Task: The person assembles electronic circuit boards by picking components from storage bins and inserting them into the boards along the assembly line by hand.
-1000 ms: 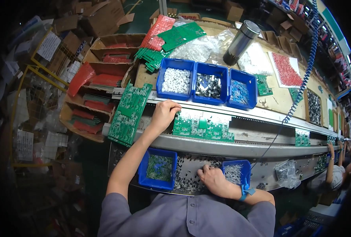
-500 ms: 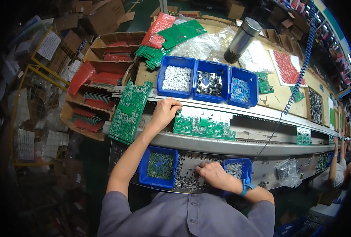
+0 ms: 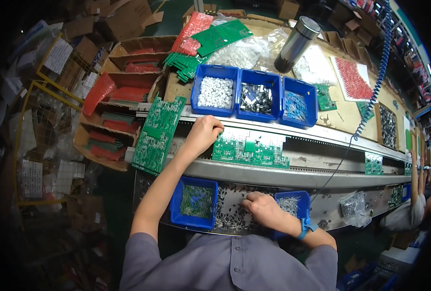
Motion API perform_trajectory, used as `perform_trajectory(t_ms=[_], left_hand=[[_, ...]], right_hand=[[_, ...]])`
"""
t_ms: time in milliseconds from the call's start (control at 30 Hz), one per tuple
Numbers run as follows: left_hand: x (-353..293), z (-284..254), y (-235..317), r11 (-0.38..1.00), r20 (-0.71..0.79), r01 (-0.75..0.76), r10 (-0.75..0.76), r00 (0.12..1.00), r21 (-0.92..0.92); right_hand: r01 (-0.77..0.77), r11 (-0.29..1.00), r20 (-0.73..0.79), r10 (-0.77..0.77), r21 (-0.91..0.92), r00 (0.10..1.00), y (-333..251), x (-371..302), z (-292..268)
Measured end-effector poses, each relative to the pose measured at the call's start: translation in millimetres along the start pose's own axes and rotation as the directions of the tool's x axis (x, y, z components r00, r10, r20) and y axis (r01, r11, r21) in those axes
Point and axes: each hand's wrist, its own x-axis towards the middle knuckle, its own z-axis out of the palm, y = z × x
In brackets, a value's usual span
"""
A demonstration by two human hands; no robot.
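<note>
My left hand (image 3: pixel 204 134) is closed, its fingertips pinched at the upper left corner of a green circuit board (image 3: pixel 231 150) lying in the conveyor rails. Whatever the fingertips hold is hidden. My right hand (image 3: pixel 262 208), a blue strap round its wrist, has its fingers bunched among loose small leaded parts (image 3: pixel 230 222) on the metal tray; I cannot make out anything in them. Beside that hand stands a blue bin (image 3: pixel 304 204) of pale wire-legged parts. Left of the loose parts is another blue bin (image 3: pixel 191 224) with green-bodied parts. A second circuit board (image 3: pixel 158 135) rests slantwise across the rails, left of my left hand.
Beyond the rails stand three blue bins: white parts (image 3: pixel 215 92), black and silver parts (image 3: pixel 256 99), blue parts (image 3: pixel 295 105). A steel flask (image 3: pixel 298 43) is behind them. A coiled blue cord (image 3: pixel 371 104) hangs at right. Cardboard dividers (image 3: pixel 113 104) hold wrapped boards. A co-worker's arm (image 3: pixel 414 179) shows far right.
My right hand has shifted slightly up over the loose parts. My left hand stays at the board's corner. The whole view has tilted a little, and the co-worker's arms have moved.
</note>
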Motion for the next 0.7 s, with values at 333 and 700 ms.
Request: perform_trajectory(t_ms=[333, 700], left_hand=[[-10.5, 14.6, 16.1, 0.958, -0.122, -0.07, 0.108, 0.987, 0.28], [-109.9, 70.7, 82.1, 0.75, 0.489, -0.601, 0.429, 0.759, 0.276]], right_hand=[[-0.172, 0.972, -0.239, 0.208, 0.163, 0.949, 20.3, -3.2, -45.7], [-0.196, 0.968, -0.497, 0.248, 0.155, 0.832, 85.2, 35.5, -66.5]])
